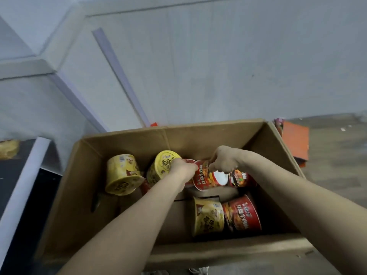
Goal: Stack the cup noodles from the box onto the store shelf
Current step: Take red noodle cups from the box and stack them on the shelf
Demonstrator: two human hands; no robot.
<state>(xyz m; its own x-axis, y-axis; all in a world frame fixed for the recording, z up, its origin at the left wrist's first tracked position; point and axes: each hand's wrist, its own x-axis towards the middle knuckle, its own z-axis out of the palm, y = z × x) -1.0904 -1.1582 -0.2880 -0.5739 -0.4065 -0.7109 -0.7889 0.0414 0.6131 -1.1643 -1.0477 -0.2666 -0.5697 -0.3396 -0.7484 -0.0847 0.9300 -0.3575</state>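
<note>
White shelf point(119, 76) behind; in the box point(218, 133) a red cup point(206, 178) lies sideways, left hand point(183, 169) and right hand point(224, 161) fingers curled round its ends

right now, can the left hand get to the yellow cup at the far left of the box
Probably yes: that yellow cup lies uncovered in the open box, but the left hand is gripping a red cup.

yellow packet point(9, 148) — blurred, cut off at left edge, orange carton point(296, 139) partly behind box point(123, 135)
</note>
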